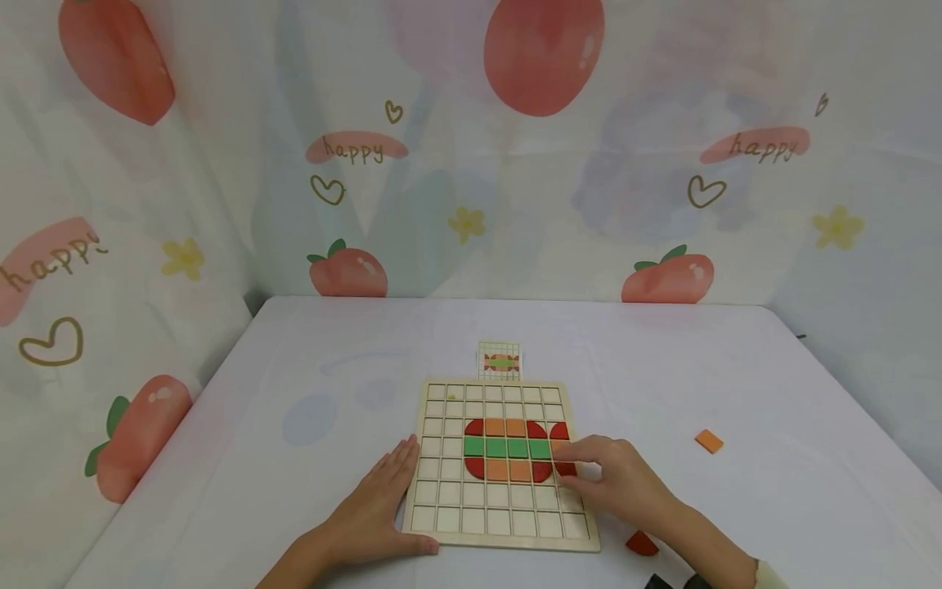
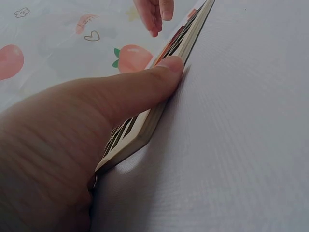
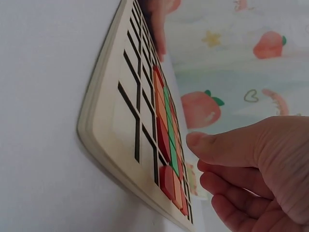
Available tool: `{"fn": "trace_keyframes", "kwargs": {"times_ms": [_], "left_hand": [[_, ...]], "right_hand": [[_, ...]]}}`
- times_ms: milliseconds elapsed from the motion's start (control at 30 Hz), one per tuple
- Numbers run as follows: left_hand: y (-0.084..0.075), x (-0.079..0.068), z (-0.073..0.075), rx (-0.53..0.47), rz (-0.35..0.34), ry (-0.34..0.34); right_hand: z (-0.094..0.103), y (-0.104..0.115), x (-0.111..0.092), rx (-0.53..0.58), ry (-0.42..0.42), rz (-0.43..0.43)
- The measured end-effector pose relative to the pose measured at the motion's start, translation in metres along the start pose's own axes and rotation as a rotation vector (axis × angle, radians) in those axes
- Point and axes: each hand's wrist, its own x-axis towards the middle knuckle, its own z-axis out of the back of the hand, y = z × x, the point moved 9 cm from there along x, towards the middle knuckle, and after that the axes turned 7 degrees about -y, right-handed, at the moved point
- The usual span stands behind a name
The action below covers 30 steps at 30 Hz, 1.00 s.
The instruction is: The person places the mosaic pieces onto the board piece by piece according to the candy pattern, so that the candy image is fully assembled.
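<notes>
A pale wooden grid board lies on the table, with a row of green square tiles between orange tiles and rounded red corner pieces. My left hand frames its near left corner, straight fingers along the side and thumb on the near edge. Over the right column is my right hand, thumb and forefinger apart beside an orange tile set between two red pieces. In the right wrist view, the thumb is off the board and no piece shows between the fingers.
A small pattern card touches the board's far edge. To the right lie a loose orange tile and, below the right forearm, a red piece. Dark objects show at the bottom edge. A printed cloth stands behind the table.
</notes>
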Motion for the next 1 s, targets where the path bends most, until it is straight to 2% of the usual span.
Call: {"fn": "trace_keyframes", "kwargs": {"times_ms": [333, 600, 833, 1000], "left_hand": [[-0.001, 0.0, 0.0, -0.008, -0.005, 0.004], [-0.001, 0.0, 0.0, 0.002, -0.009, -0.004], [0.0, -0.001, 0.0, 0.013, -0.014, -0.008], [0.0, -0.001, 0.001, 0.009, -0.008, -0.003]], "right_hand": [[0.017, -0.025, -0.012, -0.033, 0.089, -0.095], [0.03, -0.042, -0.022, -0.068, 0.088, -0.107], [0.031, -0.053, -0.027, -0.048, 0.227, -0.141], [0.026, -0.053, -0.028, -0.03, 0.262, -0.116]]}}
